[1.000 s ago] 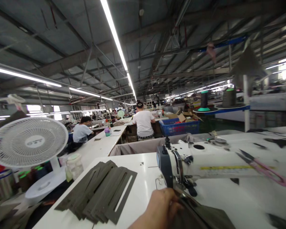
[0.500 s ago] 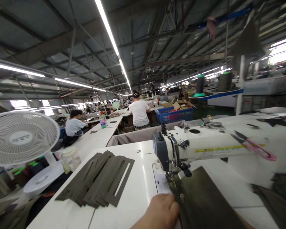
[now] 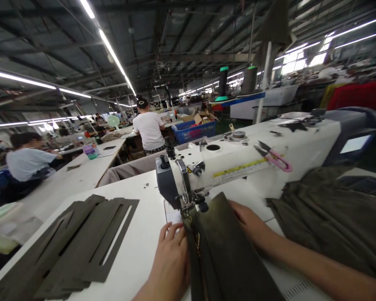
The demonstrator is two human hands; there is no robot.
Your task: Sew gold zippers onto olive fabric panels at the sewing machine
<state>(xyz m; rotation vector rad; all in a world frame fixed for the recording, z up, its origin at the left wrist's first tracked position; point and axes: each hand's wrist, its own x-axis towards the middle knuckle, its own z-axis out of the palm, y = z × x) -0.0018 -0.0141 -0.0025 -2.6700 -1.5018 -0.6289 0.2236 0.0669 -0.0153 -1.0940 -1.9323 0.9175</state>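
A dark olive fabric piece (image 3: pixel 235 251) with a brass-coloured zipper (image 3: pixel 197 240) lies under the needle area of a white sewing machine (image 3: pixel 247 167). My left hand (image 3: pixel 172 255) is at the fabric's left edge, just in front of the presser foot, its fingers bent and closed against the edge and its thumb hidden. On the far side, my right hand (image 3: pixel 249 223) grips the right edge, with its fingertips partly hidden by the fabric. A stack of olive panels with long slots (image 3: pixel 90 238) lies to the left of my left hand.
Pink-handled scissors (image 3: pixel 274 156) rest on the machine arm. Crumpled olive fabric (image 3: pixel 329 217) is heaped at right. Thread spools (image 3: pixel 223 83) stand behind the machine. A blue crate (image 3: pixel 194 131) and two seated people (image 3: pixel 148 129) are farther off.
My view has swung right, and the fan has left the frame. My right hand and forearm now show at the fabric's right edge. The zipper is more visible.
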